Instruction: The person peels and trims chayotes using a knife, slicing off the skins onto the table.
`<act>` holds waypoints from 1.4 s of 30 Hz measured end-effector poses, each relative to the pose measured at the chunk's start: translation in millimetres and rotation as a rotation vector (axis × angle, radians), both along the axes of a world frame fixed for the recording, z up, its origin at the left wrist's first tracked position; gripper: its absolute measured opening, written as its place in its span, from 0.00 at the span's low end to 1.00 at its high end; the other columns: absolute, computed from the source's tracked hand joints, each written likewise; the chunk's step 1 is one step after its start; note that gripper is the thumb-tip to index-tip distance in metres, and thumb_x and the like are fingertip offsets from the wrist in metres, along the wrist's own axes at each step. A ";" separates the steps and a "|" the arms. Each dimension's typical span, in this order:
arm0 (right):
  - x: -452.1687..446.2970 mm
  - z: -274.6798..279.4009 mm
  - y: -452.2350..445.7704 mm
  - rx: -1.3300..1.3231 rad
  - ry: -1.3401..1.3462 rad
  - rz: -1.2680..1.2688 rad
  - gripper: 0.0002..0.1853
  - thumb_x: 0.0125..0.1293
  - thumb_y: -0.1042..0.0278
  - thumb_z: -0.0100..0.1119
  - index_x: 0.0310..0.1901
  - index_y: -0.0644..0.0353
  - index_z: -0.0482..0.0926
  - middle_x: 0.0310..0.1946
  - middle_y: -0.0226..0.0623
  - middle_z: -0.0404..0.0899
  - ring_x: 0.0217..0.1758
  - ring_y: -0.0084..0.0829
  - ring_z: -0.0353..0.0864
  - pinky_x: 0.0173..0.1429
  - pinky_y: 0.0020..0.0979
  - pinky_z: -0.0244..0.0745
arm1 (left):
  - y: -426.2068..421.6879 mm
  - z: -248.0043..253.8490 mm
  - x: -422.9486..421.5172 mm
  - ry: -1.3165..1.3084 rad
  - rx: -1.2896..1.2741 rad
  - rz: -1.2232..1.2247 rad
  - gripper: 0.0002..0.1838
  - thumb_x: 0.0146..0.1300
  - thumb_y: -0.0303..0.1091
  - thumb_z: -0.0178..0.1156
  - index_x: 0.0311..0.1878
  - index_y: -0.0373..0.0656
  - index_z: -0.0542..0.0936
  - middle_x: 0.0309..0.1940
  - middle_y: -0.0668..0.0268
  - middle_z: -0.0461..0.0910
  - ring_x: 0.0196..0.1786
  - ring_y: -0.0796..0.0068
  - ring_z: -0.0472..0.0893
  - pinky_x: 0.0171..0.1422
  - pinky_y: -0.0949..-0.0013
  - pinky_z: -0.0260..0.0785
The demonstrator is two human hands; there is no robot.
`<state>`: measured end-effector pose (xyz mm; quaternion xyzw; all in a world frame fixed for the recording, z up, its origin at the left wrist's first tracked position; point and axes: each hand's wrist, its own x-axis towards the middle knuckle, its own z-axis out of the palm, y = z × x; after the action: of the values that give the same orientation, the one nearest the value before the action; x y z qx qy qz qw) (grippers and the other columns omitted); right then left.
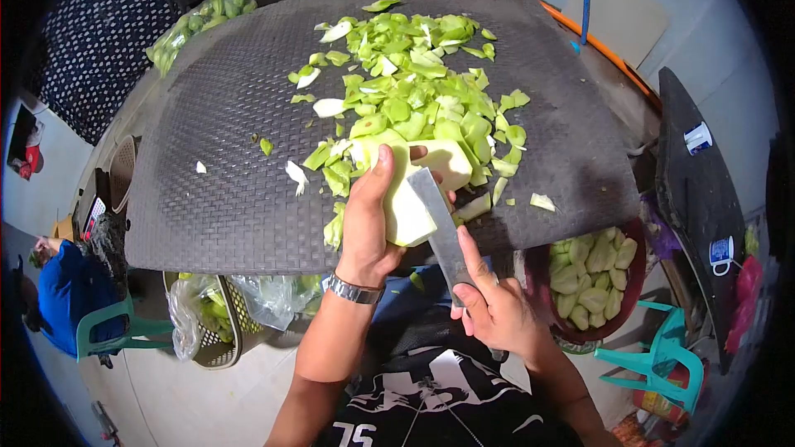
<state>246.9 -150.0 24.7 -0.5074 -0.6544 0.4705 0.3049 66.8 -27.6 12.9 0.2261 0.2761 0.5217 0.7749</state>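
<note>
My left hand [368, 219], with a metal watch at its wrist, is wrapped round a pale green peeled vegetable [406, 211] above the near edge of the table [224, 190]. In my right hand [495, 306] is the handle of a broad knife [443, 228]. The blade lies against the right side of the vegetable, its tip pointing up and left. Just beyond the hands, a heap of green peelings [414, 91] spreads over the dark woven surface. Another pale cut piece [443, 161] rests behind the held one, at the heap's near end.
A red basin [553, 314] of pale green vegetables stands below the table at right, near a teal stool [662, 360]. Below left is a basket [236, 327] with plastic bags. A bag of green vegetables [207, 16] sits at the back left. A person in blue [66, 294] is far left.
</note>
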 end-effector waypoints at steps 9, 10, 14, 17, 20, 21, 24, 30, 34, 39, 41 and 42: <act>3.8 17.7 -5.2 -0.118 -0.085 -0.008 0.42 0.78 0.79 0.53 0.87 0.39 0.49 0.38 0.56 0.88 0.34 0.39 0.92 0.45 0.40 0.85 | 2.8 7.7 -3.0 0.138 0.090 -0.109 0.38 0.79 0.65 0.51 0.68 0.35 0.74 0.40 0.53 0.86 0.40 0.55 0.90 0.48 0.56 0.85; 5.6 17.9 -4.6 -0.130 -0.077 -0.003 0.41 0.78 0.79 0.53 0.87 0.40 0.50 0.37 0.55 0.88 0.34 0.39 0.92 0.45 0.39 0.85 | 3.5 7.8 -6.2 0.157 0.101 -0.128 0.38 0.79 0.65 0.52 0.68 0.35 0.74 0.40 0.53 0.86 0.40 0.56 0.90 0.48 0.56 0.85; 15.9 22.0 3.5 -0.159 0.007 -0.005 0.38 0.78 0.76 0.56 0.85 0.47 0.55 0.35 0.50 0.89 0.31 0.35 0.91 0.43 0.35 0.84 | 0.7 5.3 -6.1 0.148 0.086 -0.071 0.36 0.79 0.63 0.53 0.67 0.36 0.75 0.41 0.55 0.87 0.40 0.56 0.90 0.48 0.56 0.86; 23.6 34.0 1.8 -0.244 0.014 -0.040 0.34 0.78 0.73 0.58 0.83 0.52 0.62 0.33 0.47 0.89 0.29 0.32 0.89 0.42 0.32 0.82 | 3.2 -4.4 -7.2 0.016 -0.030 0.061 0.33 0.79 0.62 0.54 0.65 0.37 0.76 0.41 0.56 0.87 0.40 0.57 0.90 0.48 0.55 0.86; 30.7 50.5 -6.7 -0.251 -0.062 -0.149 0.31 0.77 0.70 0.59 0.80 0.53 0.68 0.34 0.45 0.88 0.31 0.32 0.87 0.44 0.31 0.81 | 15.4 0.1 -27.4 -0.115 -0.081 0.320 0.29 0.80 0.60 0.54 0.57 0.38 0.79 0.44 0.56 0.84 0.46 0.58 0.87 0.56 0.52 0.83; 31.4 52.6 -7.8 -0.233 -0.093 -0.194 0.30 0.77 0.70 0.59 0.79 0.52 0.69 0.35 0.44 0.87 0.32 0.33 0.87 0.45 0.31 0.80 | 20.2 -0.7 -30.8 -0.229 -0.046 0.420 0.28 0.80 0.59 0.54 0.54 0.38 0.80 0.45 0.56 0.82 0.51 0.58 0.84 0.61 0.52 0.81; 21.6 44.2 -0.2 0.121 -0.192 -0.064 0.29 0.76 0.69 0.61 0.77 0.51 0.73 0.38 0.44 0.84 0.36 0.35 0.86 0.49 0.33 0.79 | 14.7 0.6 -34.0 -0.508 -0.070 0.200 0.32 0.77 0.67 0.51 0.55 0.43 0.80 0.55 0.50 0.82 0.59 0.46 0.81 0.69 0.37 0.73; -2.9 8.7 1.3 0.383 -0.384 -0.003 0.29 0.77 0.54 0.63 0.77 0.30 0.72 0.38 0.42 0.75 0.32 0.44 0.85 0.39 0.45 0.85 | 10.1 -5.1 -14.4 -0.355 -0.038 0.121 0.33 0.79 0.67 0.48 0.65 0.46 0.74 0.59 0.47 0.80 0.58 0.40 0.82 0.62 0.30 0.77; -2.2 6.9 0.4 0.431 -0.468 -0.004 0.28 0.78 0.54 0.62 0.77 0.30 0.72 0.38 0.41 0.75 0.30 0.43 0.84 0.37 0.45 0.86 | 9.4 -5.1 -9.2 -0.302 -0.042 0.167 0.34 0.78 0.68 0.49 0.66 0.46 0.73 0.58 0.49 0.81 0.55 0.41 0.84 0.60 0.32 0.79; 0.6 -5.5 4.8 0.401 -0.380 -0.012 0.28 0.78 0.56 0.62 0.77 0.30 0.73 0.38 0.41 0.75 0.30 0.43 0.85 0.35 0.43 0.86 | 5.9 -2.9 -3.4 -0.290 -0.042 0.214 0.35 0.78 0.68 0.50 0.69 0.47 0.70 0.58 0.50 0.81 0.54 0.42 0.85 0.62 0.34 0.78; 0.8 -9.8 6.5 0.415 -0.367 -0.023 0.28 0.77 0.56 0.62 0.77 0.30 0.73 0.38 0.40 0.75 0.30 0.43 0.85 0.35 0.43 0.85 | 1.5 3.1 -0.9 -0.293 -0.040 0.224 0.35 0.78 0.68 0.50 0.70 0.47 0.69 0.59 0.51 0.81 0.54 0.42 0.85 0.63 0.35 0.78; 0.2 -10.9 6.1 0.426 -0.376 -0.029 0.28 0.77 0.56 0.63 0.77 0.31 0.73 0.38 0.40 0.75 0.30 0.43 0.85 0.34 0.43 0.85 | -1.4 5.0 0.3 -0.293 -0.040 0.228 0.35 0.78 0.68 0.50 0.71 0.47 0.69 0.59 0.51 0.81 0.55 0.42 0.85 0.64 0.35 0.78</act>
<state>247.1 -143.9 13.8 -0.5194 -0.7762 0.2158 0.2847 67.1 -28.9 17.9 0.0995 0.1944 0.6277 0.7472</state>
